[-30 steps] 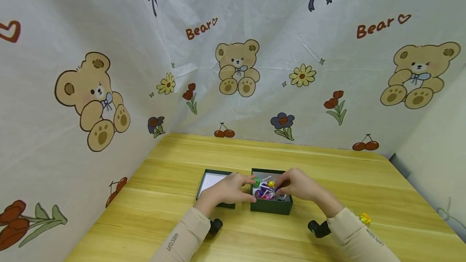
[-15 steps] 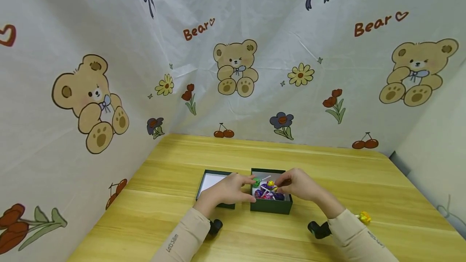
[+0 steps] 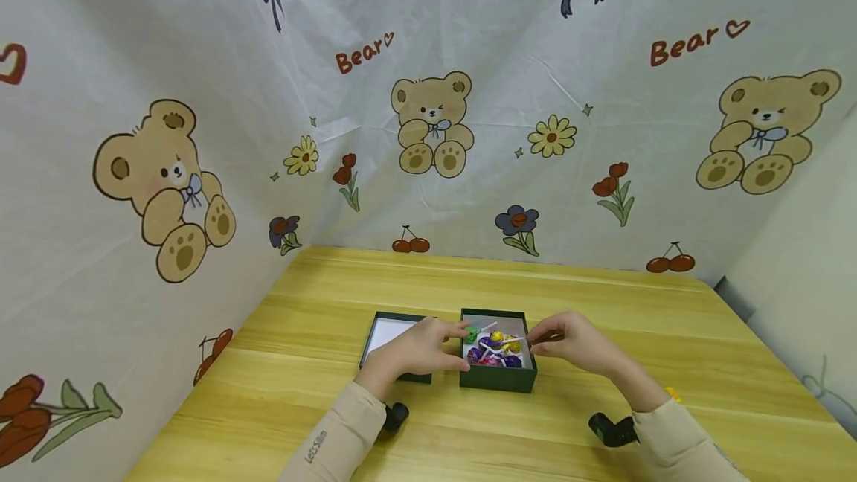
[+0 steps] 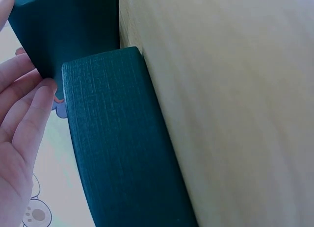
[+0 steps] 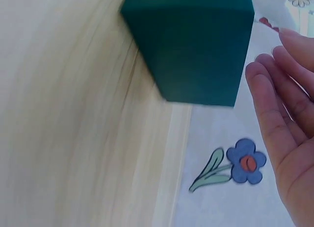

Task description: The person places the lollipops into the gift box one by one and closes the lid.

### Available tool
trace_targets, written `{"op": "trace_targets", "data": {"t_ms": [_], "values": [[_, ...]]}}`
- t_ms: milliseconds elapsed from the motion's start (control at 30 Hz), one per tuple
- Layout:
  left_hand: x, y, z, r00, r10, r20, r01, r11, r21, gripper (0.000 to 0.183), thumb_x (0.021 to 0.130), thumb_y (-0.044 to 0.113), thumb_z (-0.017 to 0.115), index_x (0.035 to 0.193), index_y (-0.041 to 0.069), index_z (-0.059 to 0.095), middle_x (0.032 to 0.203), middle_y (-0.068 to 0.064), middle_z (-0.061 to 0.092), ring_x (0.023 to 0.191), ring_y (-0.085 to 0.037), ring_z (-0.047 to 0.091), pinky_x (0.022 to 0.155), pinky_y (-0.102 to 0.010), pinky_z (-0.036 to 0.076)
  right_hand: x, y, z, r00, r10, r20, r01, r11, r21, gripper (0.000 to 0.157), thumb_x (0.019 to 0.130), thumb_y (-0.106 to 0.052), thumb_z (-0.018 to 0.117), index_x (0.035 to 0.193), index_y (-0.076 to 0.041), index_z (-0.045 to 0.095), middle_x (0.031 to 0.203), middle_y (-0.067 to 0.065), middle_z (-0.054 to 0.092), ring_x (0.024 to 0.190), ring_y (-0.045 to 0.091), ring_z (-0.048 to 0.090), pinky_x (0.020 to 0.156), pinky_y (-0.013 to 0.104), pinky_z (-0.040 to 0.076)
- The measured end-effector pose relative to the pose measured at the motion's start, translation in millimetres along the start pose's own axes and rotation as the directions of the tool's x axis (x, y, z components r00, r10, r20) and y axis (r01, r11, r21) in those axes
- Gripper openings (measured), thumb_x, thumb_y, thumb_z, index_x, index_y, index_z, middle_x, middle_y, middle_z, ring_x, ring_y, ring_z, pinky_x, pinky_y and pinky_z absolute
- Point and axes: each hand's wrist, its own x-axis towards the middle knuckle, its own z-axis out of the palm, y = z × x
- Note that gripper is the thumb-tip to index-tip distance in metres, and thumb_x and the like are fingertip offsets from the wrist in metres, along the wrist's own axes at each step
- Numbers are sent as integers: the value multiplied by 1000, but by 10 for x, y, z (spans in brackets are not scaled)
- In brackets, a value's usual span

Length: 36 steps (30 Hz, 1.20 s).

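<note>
A dark green open-top box (image 3: 497,379) holds several lollipops (image 3: 493,352) in purple, yellow, pink and green wrappers with white sticks. My left hand (image 3: 422,348) is at the box's left wall, fingers extended at the rim and thumb near the front corner. In the left wrist view its straight fingers (image 4: 29,114) lie alongside the box. Just outside the right rim is my right hand (image 3: 576,341), its fingertips close to the wall and thumb close to the fingers. The right wrist view shows nothing between its relaxed fingers (image 5: 265,89).
A shallow green lid (image 3: 391,333) with a white inside lies left of the box, partly hidden by my left hand. A yellow object (image 3: 672,394) peeks out behind the right sleeve. Black wrist devices (image 3: 612,430) hang under both wrists. Bear-printed cloth (image 3: 435,207) borders the wooden table (image 3: 569,296).
My right hand has moved right, from over the lollipops to outside the right rim. A yellow lollipop and its stick now show in the box there. The left hand has stayed put.
</note>
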Motion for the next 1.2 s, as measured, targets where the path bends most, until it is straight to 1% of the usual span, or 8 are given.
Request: {"op": "trace_targets", "data": {"t_ms": [267,533,633,733,833,933,1033,1200], "values": [[34,1,-7,1000,2,10,-2,999,43,60,92,36,73,144,10,56,158,-3,43,44,-7,21,66,-20,42,-253,235,-157,999,34,-21,-33,998,48,25,93,-9,70,112,7,70,107,22,72,89,6,68,75,22,57],[28,12,-49,1000,-4,6,3,999,42,61,92,36,74,144,9,56,158,-4,43,52,-10,40,76,-23,44,-473,389,-323,998,59,-19,-58,997,50,29,95,-9,68,116,11,66,112,26,68,92,2,65,76,23,56],[19,17,-46,1000,-18,2,17,999,46,61,91,36,74,143,10,56,158,-3,43,77,-15,63,81,-23,47,-551,460,-379,995,97,-29,-95,994,57,30,95,-9,67,118,11,65,114,26,67,93,3,65,76,24,57],[19,21,-37,1000,-26,2,26,999,45,61,91,36,74,144,10,56,158,-2,43,79,-13,63,85,-25,47,-652,558,-434,992,119,-40,-117,992,57,31,95,-8,67,118,12,64,115,28,66,93,3,65,76,24,57],[32,22,-25,1000,-22,9,22,999,28,61,92,35,74,144,10,56,158,-3,42,51,-12,35,83,-26,45,-779,674,-498,990,132,-56,-130,991,44,31,95,-7,66,118,14,63,115,28,65,91,0,64,75,24,57],[38,21,-13,1000,-21,8,21,999,30,61,91,35,74,144,10,56,159,-3,42,47,-7,29,83,-24,43,-902,778,-564,989,135,-58,-133,991,31,32,96,-6,65,118,15,62,113,28,65,90,-1,63,74,23,56],[33,25,-9,1000,-21,6,21,999,31,61,91,36,74,144,10,56,158,-2,42,57,-7,43,83,-24,44,-1000,855,-628,987,158,-38,-157,987,33,34,97,-7,64,120,17,60,113,27,66,90,-2,62,74,24,56],[14,19,-8,999,-32,1,32,999,27,61,91,36,75,143,11,57,158,0,43,117,-17,63,83,-26,44,-1122,942,-697,983,182,-15,-182,983,12,37,97,-9,64,120,19,59,112,25,67,90,-5,62,74,23,56]]}}
